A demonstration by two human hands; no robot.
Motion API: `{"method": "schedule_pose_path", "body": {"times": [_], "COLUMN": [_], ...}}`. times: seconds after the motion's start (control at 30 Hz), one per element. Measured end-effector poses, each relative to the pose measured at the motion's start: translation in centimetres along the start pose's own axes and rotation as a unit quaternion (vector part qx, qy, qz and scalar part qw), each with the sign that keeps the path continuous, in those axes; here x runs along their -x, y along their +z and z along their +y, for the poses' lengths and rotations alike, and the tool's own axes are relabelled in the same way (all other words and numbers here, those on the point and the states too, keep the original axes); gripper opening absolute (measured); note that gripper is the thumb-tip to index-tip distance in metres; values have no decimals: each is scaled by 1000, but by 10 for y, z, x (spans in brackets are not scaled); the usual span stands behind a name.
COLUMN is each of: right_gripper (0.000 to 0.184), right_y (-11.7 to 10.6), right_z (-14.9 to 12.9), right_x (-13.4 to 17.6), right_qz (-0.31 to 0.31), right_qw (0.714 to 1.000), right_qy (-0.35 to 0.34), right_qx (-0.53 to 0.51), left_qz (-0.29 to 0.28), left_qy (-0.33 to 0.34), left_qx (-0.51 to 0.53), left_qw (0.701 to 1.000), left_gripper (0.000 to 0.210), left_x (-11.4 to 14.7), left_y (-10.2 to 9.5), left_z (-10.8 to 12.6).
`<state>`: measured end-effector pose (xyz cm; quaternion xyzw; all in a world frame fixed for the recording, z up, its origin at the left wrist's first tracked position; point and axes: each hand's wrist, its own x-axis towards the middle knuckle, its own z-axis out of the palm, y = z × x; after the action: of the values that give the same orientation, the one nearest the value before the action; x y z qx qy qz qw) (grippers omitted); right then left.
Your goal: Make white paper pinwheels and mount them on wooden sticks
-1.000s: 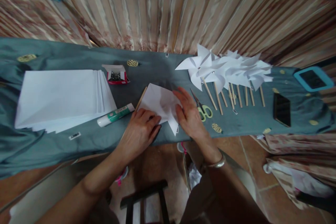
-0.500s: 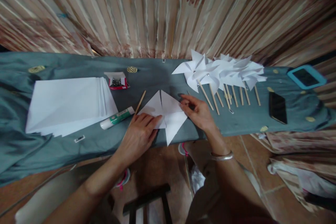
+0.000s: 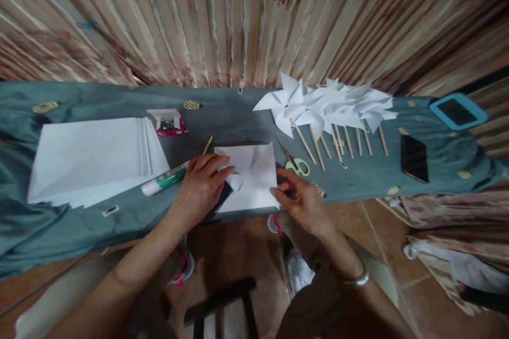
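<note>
A square white sheet of paper (image 3: 258, 169) lies in front of me on the cloth, its left part curling up in a flap. My left hand (image 3: 202, 183) is closed on that left side, fingers bent over the flap. The paper's right edge is pinched between the thumb and fingers of my right hand (image 3: 302, 198). Scissors with light green handles (image 3: 296, 163) lie just beyond my right hand. Beside my left hand are a green and white glue stick (image 3: 163, 180), partly covered by it, and a thin wooden stick (image 3: 208, 145).
A stack of white paper (image 3: 91, 159) lies at left, with a small red box of metal pins (image 3: 169, 124) behind it. Several paper pinwheels on sticks (image 3: 330, 108) overlap at the back right. Farther right are a phone (image 3: 414, 158) and a blue-framed device (image 3: 458, 111).
The paper has turned from corner-up to nearly square with the table, and its left part now curls. My right hand has moved slightly down, and the scissors have come into sight.
</note>
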<state>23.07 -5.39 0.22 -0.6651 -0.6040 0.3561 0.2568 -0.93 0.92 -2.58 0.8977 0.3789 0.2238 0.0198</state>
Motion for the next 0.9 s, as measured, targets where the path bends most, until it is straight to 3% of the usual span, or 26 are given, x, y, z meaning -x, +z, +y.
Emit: {"method": "schedule_pose_path", "body": {"times": [0.1,0.2,0.27,0.3,0.4,0.47,0.63,0.9], "right_gripper": [44,48,38,33,32,36,37,50], "right_y": [0,-8,-13,-14,-10,-4,4,-1], "right_z": [2,6,7,7,4,4,11,18], "right_x": [4,4,5,5,7,7,4,0], "right_qz": [-28,78,138,137,57,15,-8,-51], "right_qw": [999,990,972,965,955,951,953,967], "right_qy": [9,-19,-91,-137,-247,-270,-255,-218], "right_qx": [12,119,170,176,152,146,163,119], "left_qz": [0,24,46,53,16,-17,-32,-22], "left_qy": [-11,-24,-20,-1,88,86,74,69], "left_qx": [7,13,29,46,106,110,84,101], "left_qw": [1000,999,998,998,990,990,993,992], "left_gripper": [34,48,52,49,22,14,13,15], "left_x": [-4,-5,-3,-1,6,10,14,20], "left_y": [0,-5,-11,-13,-13,-9,2,2], "left_z": [-3,3,14,21,45,56,59,54]}}
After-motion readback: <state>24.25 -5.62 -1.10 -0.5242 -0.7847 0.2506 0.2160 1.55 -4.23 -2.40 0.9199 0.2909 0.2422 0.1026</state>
